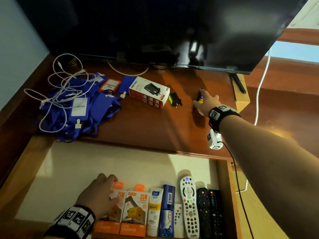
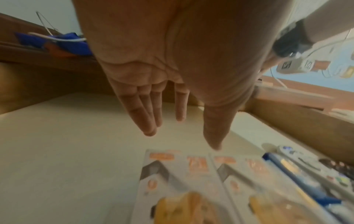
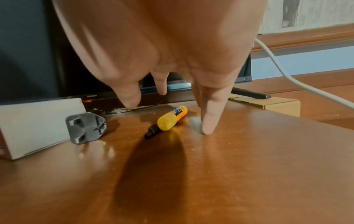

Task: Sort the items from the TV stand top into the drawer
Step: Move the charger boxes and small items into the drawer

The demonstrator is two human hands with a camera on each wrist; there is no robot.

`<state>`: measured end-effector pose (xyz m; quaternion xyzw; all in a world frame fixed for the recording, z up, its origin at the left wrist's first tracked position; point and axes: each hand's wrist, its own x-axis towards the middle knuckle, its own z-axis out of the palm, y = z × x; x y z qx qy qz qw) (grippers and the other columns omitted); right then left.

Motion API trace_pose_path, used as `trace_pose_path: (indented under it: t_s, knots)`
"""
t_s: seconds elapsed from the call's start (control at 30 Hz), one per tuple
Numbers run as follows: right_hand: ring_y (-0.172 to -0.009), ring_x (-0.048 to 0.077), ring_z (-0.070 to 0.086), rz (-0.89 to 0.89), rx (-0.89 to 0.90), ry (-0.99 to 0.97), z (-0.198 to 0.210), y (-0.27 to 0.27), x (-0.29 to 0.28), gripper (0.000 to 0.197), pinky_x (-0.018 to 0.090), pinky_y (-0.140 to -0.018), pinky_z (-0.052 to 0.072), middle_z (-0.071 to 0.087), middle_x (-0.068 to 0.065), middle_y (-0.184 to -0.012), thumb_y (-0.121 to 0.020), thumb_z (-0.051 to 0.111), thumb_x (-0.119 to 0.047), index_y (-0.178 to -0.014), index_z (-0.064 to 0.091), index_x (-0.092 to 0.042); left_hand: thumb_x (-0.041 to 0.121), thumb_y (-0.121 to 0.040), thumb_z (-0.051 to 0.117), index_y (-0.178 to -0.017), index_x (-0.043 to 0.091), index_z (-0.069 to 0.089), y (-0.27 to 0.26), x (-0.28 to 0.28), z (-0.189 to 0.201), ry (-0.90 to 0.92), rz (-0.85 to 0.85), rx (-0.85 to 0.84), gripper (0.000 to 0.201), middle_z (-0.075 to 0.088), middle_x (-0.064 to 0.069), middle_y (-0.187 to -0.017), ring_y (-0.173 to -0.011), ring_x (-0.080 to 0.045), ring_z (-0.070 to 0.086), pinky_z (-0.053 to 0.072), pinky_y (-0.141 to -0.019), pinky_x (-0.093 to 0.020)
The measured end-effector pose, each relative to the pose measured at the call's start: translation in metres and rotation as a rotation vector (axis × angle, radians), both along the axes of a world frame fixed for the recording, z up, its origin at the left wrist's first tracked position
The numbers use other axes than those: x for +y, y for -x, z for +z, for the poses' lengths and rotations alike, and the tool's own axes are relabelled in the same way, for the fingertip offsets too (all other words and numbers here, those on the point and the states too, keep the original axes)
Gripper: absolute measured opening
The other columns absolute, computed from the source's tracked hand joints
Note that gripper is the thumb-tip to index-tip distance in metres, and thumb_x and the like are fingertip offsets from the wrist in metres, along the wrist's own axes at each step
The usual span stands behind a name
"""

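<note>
Nearest me, my left hand (image 1: 101, 195) rests flat-fingered on a charger box (image 1: 110, 211) in the drawer (image 1: 224, 195), while my spread, empty right hand (image 1: 206, 105) hovers over the glue stick (image 3: 172, 117), lying near-to-far on the far-right stand top (image 1: 155, 128).

Glossy wooden stand top (image 3: 249, 166), matt plastic plug adapter (image 3: 86, 128), glossy cardboard charger box (image 1: 149, 92), blue cloth lanyards (image 1: 100, 104)

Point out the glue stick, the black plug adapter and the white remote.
glue stick (image 3: 173, 117): right wrist view, on its yellow cap end.
black plug adapter (image 3: 86, 127): right wrist view, on its pinned face.
white remote (image 1: 189, 202): head view, in the drawer, on its button face.
</note>
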<state>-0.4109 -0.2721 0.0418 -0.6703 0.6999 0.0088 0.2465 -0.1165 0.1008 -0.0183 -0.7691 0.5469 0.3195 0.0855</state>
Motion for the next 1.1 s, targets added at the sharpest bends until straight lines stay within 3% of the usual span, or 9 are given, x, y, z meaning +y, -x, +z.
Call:
trace_pose_path:
  t_s: [0.17, 0.37, 0.47, 0.57, 0.67, 0.77, 0.87, 0.97, 1.1]
  knots:
    - [-0.142, 0.044, 0.037, 0.153, 0.202, 0.025, -0.014, -0.011, -0.021, 0.062, 0.059, -0.111, 0.042, 0.029, 0.016, -0.161, -0.101, 0.052, -0.050, -0.157, 0.026, -0.044, 0.060, -0.096, 0.055, -0.134, 0.046, 0.040, 0.024, -0.026, 0.046, 0.209, 0.018, 0.016, 0.043, 0.044, 0.017, -0.129, -0.108, -0.003, 0.054, 0.051, -0.089, -0.024]
    - [-0.127, 0.040, 0.053, 0.294, 0.171, 0.131, -0.016, -0.001, -0.005, 0.038, 0.045, -0.109, 0.046, 0.054, 0.018, -0.139, -0.101, 0.054, -0.013, -0.135, 0.066, -0.025, 0.053, -0.095, 0.059, -0.133, 0.040, 0.048, 0.059, -0.099, 0.090, 0.490, -0.009, 0.080, 0.042, 0.047, 0.015, -0.117, -0.108, -0.008, 0.051, 0.050, -0.089, -0.031]
    - [-0.109, 0.040, 0.063, 0.311, 0.140, 0.144, -0.014, 0.013, 0.029, 0.033, 0.040, -0.095, 0.052, 0.059, 0.015, -0.119, -0.091, 0.063, -0.003, -0.117, 0.073, -0.022, 0.051, -0.094, 0.062, -0.130, 0.036, 0.051, 0.078, -0.149, 0.096, 0.578, -0.083, 0.058, 0.040, 0.050, 0.010, -0.115, -0.110, -0.014, 0.047, 0.047, -0.090, -0.033]
    - [-0.096, 0.039, 0.064, 0.364, 0.117, 0.114, -0.010, 0.030, 0.070, 0.024, 0.039, -0.085, 0.053, 0.054, 0.009, -0.101, -0.092, 0.061, -0.004, -0.111, 0.070, -0.016, 0.051, -0.093, 0.062, -0.134, 0.035, 0.048, 0.100, -0.202, 0.093, 0.584, -0.183, -0.014, 0.045, 0.051, 0.004, -0.127, -0.120, -0.021, 0.046, 0.046, -0.098, -0.040]
    - [-0.092, 0.035, 0.066, 0.330, 0.051, 0.055, -0.008, 0.047, 0.109, 0.023, 0.034, -0.080, 0.052, 0.057, 0.004, -0.096, -0.090, 0.063, -0.007, -0.106, 0.073, -0.020, 0.045, -0.094, 0.064, -0.144, 0.034, 0.042, 0.115, -0.253, 0.086, 0.542, -0.295, -0.138, 0.055, 0.047, 0.001, -0.146, -0.138, -0.026, 0.037, 0.039, -0.111, -0.048]
    - [-0.089, 0.027, 0.069, 0.274, -0.099, 0.003, -0.013, 0.065, 0.156, 0.025, 0.030, -0.078, 0.052, 0.067, 0.000, -0.095, -0.086, 0.066, -0.009, -0.101, 0.077, -0.026, 0.022, -0.090, 0.068, -0.156, 0.031, 0.029, 0.121, -0.295, 0.077, 0.436, -0.425, -0.293, 0.077, 0.029, -0.004, -0.165, -0.154, -0.030, 0.017, 0.022, -0.123, -0.053]
    - [-0.083, 0.020, 0.069, 0.236, -0.128, -0.014, -0.020, 0.076, 0.211, 0.021, 0.029, -0.074, 0.052, 0.072, -0.005, -0.094, -0.089, 0.061, -0.013, -0.093, 0.072, -0.031, 0.004, -0.083, 0.069, -0.164, 0.029, 0.010, 0.123, -0.320, 0.074, 0.292, -0.544, -0.439, 0.103, 0.006, -0.010, -0.172, -0.159, -0.033, -0.001, 0.009, -0.128, -0.052]
    - [-0.085, 0.022, 0.070, 0.169, -0.096, -0.116, -0.031, 0.082, 0.249, 0.014, 0.031, -0.070, 0.053, 0.073, -0.004, -0.095, -0.094, 0.057, -0.016, -0.099, 0.059, -0.029, 0.007, -0.092, 0.055, -0.164, 0.021, 0.010, 0.123, -0.326, 0.068, 0.279, -0.640, -0.536, 0.086, 0.011, -0.014, -0.171, -0.158, -0.032, 0.006, 0.007, -0.129, -0.047]
    - [-0.089, 0.021, 0.067, 0.074, -0.020, -0.220, -0.052, 0.084, 0.254, 0.024, 0.026, -0.058, 0.040, 0.072, -0.003, -0.101, -0.095, 0.057, -0.014, -0.115, 0.048, -0.024, 0.013, -0.100, 0.045, -0.148, 0.016, 0.042, 0.121, -0.316, 0.061, 0.443, -0.708, -0.593, 0.048, 0.046, -0.013, -0.149, -0.142, -0.032, 0.037, 0.027, -0.122, -0.045]
